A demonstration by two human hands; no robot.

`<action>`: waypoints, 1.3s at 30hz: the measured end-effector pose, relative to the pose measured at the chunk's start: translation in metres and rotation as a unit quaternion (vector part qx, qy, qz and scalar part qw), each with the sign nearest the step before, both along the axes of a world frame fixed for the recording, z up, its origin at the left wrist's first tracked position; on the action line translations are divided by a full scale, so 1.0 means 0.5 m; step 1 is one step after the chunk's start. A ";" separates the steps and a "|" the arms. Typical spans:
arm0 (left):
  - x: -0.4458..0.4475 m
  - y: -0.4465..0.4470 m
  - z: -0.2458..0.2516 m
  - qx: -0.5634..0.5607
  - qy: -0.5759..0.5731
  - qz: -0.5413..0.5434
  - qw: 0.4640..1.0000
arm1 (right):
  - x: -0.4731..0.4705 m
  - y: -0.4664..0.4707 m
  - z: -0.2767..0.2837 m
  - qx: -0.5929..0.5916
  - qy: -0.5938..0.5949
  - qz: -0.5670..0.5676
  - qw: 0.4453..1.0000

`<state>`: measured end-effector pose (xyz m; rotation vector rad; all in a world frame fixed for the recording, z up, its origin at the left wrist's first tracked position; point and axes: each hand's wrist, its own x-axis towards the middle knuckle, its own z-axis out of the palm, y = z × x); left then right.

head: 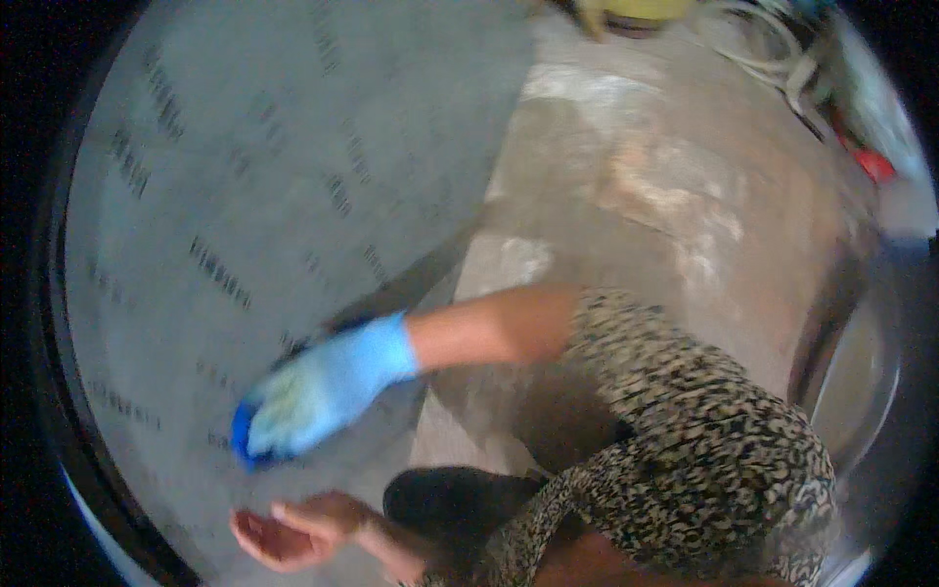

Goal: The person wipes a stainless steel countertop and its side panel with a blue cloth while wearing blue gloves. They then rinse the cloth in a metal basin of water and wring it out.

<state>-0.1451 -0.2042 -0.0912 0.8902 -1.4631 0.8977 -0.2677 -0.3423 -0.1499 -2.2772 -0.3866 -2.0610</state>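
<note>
My right hand (315, 396), in a light blue glove with darker blue at the fingertips, is low over a large grey sheet or panel (242, 213) that bears rows of dark printed marks. Motion blur hides its fingers, and whether they hold anything cannot be told. Nearer the bottom edge, my bare left hand (293, 530) is turned partly palm up, fingers curled and thumb apart, with nothing visible in it. Both arms reach leftward from patterned sleeves (704, 433).
Brown, stained floor (660, 183) lies right of the grey sheet. A yellow container (645, 9) stands at the top, beside a coiled pale hose or cable (763, 44). A red item (873, 165) and a rounded basin-like object (851, 381) are at the right. A dark knee (455, 499) is near the hands.
</note>
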 end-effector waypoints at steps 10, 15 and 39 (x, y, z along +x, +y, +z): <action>-0.089 0.019 -0.056 0.249 -0.115 -0.082 0.958 | -0.078 -0.070 0.105 0.160 -0.024 -0.175 0.971; -0.116 0.007 -0.083 0.120 -0.093 -0.118 0.981 | -0.025 -0.069 0.168 0.003 -0.120 -0.232 0.965; -0.046 0.012 -0.086 0.196 -0.084 0.045 0.976 | 0.005 0.042 0.098 0.133 0.080 -0.058 0.986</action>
